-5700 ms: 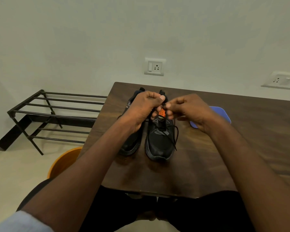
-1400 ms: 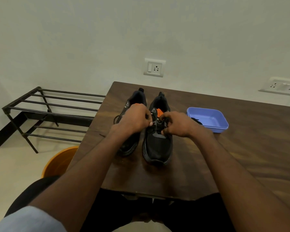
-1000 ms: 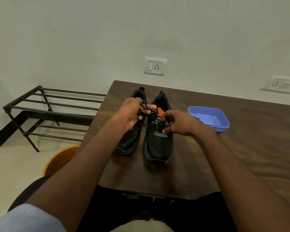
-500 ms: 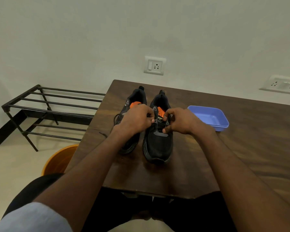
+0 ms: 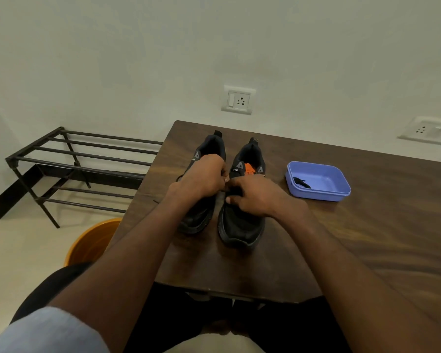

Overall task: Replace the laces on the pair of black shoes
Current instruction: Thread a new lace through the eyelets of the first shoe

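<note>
Two black shoes stand side by side on the dark wooden table [image 5: 367, 238], toes toward me. The right shoe [image 5: 241, 225] shows an orange tongue label. My left hand [image 5: 204, 178] is closed over the left shoe [image 5: 199, 217] and pinches a black lace at the gap between the shoes. My right hand [image 5: 255, 196] rests on the right shoe's lacing area, fingers pinched on the same lace; the lace itself is mostly hidden by my fingers. A blue plastic tray [image 5: 318, 180] to the right holds a small bundle of black lace [image 5: 299, 182].
A black metal shoe rack [image 5: 82, 164] stands against the wall left of the table. An orange bucket [image 5: 92, 242] sits on the floor by the table's left corner. A wall socket [image 5: 238, 100] is behind the shoes. My knees are under the table's front edge.
Both hands have stayed at the right shoe's lacing, working the lace. The left hand rose with a lace loop a second ago, then came back down; my right hand slid slightly lower on the shoe.
</note>
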Available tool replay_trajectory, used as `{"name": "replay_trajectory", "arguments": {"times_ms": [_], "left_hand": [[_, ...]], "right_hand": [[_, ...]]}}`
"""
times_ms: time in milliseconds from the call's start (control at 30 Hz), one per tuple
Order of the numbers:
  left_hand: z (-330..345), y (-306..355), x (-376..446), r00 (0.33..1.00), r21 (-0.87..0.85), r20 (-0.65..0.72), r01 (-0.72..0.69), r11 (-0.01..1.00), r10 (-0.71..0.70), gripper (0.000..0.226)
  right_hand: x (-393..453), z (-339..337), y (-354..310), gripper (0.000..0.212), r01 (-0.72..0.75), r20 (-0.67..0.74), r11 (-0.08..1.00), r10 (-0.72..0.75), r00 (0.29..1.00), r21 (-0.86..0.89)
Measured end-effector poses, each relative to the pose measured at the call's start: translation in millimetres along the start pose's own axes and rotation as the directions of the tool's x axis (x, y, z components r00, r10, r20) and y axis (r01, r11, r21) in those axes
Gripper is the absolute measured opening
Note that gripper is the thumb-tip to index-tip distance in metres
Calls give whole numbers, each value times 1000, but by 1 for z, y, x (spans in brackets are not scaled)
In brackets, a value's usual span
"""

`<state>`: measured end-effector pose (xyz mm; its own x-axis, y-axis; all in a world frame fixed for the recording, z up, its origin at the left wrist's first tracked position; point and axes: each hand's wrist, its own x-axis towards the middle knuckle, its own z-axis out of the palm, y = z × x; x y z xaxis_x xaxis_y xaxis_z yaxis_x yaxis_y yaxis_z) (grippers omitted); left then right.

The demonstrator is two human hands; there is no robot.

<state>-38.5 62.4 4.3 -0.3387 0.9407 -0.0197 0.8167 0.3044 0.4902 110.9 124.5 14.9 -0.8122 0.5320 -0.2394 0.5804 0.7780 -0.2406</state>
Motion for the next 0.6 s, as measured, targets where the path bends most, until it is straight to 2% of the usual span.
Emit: {"name": "replay_trajectory", "arguments": {"times_ms": [67, 133, 167, 300, 367, 400, 467, 500, 533, 567, 600], "left_hand": [[-2, 0, -1, 1000, 43, 2, 20, 999, -20, 13], [-5, -1, -3, 999, 82, 4, 36, 996, -36, 10], [-6, -2, -4, 999, 94, -5, 36, 995, -35, 10], [-14, -1, -9, 997, 169, -55, 69, 983, -61, 9], [-18, 3, -14, 995, 220, -75, 76, 972, -61, 9], [-21, 5, -16, 995, 258, -92, 72, 964, -50, 9], [-24, 9, -20, 991, 346, -133, 64, 936, -18, 11], [-26, 11, -22, 987, 365, -160, 61, 929, -2, 12], [-27, 13, -22, 982, 341, -188, 53, 939, 12, 14], [-29, 15, -22, 976, 237, -216, 23, 971, 30, 15], [-33, 19, -23, 972, 46, -233, -33, 998, 43, 17]], "right_hand": [[0, 0, -4, 39, -65, -46, 998, 66, 997, 25], [-1, -4, -4, 55, -162, -107, 971, 183, 977, 174], [-3, -7, -3, 54, -185, -114, 945, 222, 968, 270], [-17, -21, 0, 18, -183, -69, 750, 291, 954, 636], [-26, -30, -4, 13, -111, -93, 592, 303, 948, 798], [-31, -34, -6, 16, -60, -95, 477, 294, 951, 877], [-40, -42, -7, 16, 39, -76, 152, 248, 966, 988], [-44, -46, -6, 15, 74, -66, -28, 224, 972, 997], [-47, -50, -5, 14, 101, -66, -165, 206, 976, 981], [-50, -53, -4, 12, 123, -82, -207, 196, 977, 971], [-52, -57, -2, 10, 138, -107, -160, 188, 976, 977]]}}
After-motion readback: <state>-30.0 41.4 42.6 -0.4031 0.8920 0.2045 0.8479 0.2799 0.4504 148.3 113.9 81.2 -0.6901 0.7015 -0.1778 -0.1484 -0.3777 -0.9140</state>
